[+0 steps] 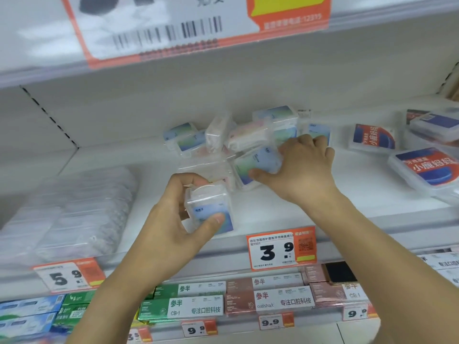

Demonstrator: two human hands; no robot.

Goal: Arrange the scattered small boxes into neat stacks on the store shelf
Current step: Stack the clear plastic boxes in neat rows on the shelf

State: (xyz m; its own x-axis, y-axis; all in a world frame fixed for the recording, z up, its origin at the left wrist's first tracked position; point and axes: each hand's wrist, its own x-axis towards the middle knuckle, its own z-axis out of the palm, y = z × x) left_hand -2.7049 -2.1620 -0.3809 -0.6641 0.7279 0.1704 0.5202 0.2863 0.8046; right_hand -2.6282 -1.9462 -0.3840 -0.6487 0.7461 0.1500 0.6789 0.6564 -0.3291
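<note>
Several small clear plastic boxes with blue-green and pink labels lie jumbled (238, 137) at the back middle of the white shelf (285, 207). My left hand (171, 224) grips one clear box with a blue label (211, 209) near the shelf's front edge, thumb on its front face. My right hand (303, 167) reaches into the heap and grips a tilted blue-green box (255, 165) between thumb and fingers. Another blue box (319, 131) stands just behind the right hand's fingertips.
Larger flat clear boxes with red-blue labels (427, 167) lie at the right of the shelf. Clear wrapped packs (79, 209) fill the left. Orange price tags (282, 250) line the shelf front. Toothpaste cartons (196, 306) sit on the shelf below. A shelf with a big tag (159, 28) hangs overhead.
</note>
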